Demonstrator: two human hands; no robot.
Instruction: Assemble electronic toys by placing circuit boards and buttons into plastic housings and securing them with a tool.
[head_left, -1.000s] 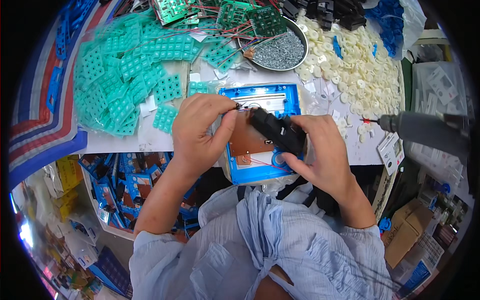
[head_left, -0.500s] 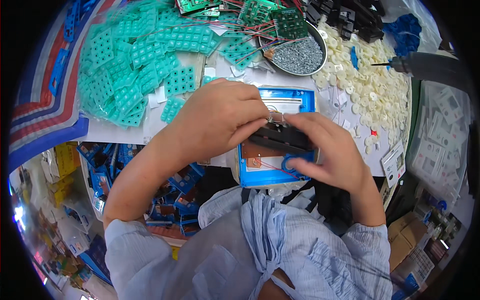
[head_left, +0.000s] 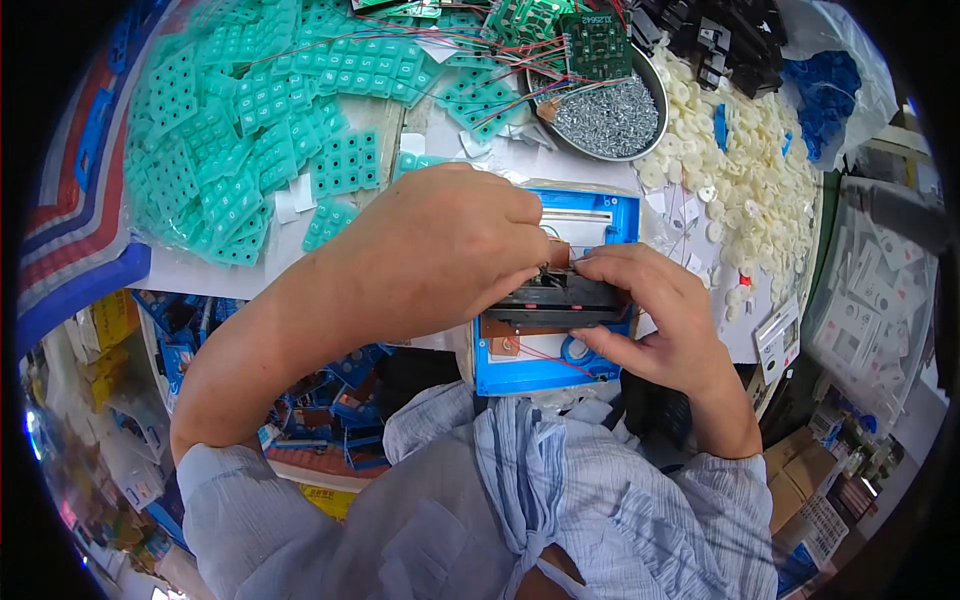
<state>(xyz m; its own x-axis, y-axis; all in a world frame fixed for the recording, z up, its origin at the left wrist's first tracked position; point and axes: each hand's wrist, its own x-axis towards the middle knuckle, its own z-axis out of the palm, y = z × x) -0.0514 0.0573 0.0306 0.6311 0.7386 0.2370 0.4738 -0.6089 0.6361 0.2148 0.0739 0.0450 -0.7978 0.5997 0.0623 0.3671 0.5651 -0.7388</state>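
A shallow blue plastic case (head_left: 535, 378) lies in front of me, with a brown circuit board, red wires and a blue ring (head_left: 575, 350) inside. Across it rests a long black plastic part (head_left: 560, 300). My right hand (head_left: 665, 315) is closed on the right end of this part, thumb at its near edge and fingers at its far edge. The left hand (head_left: 470, 240) is pinched at the part's far left side, beside some small metal pieces. What its fingertips hold is hidden.
Green rubber keypads (head_left: 260, 130) are heaped at the back left. A round dish of metal screws (head_left: 610, 120) stands behind the case, with green circuit boards (head_left: 597, 48) over its rim. Cream discs (head_left: 760, 170) spread to the right, below a bundle of black parts (head_left: 715, 35).
My right thumb has moved from the blue ring onto the black part's near edge. The black part has turned, showing more of its upper face. The left hand stays pinched at it.
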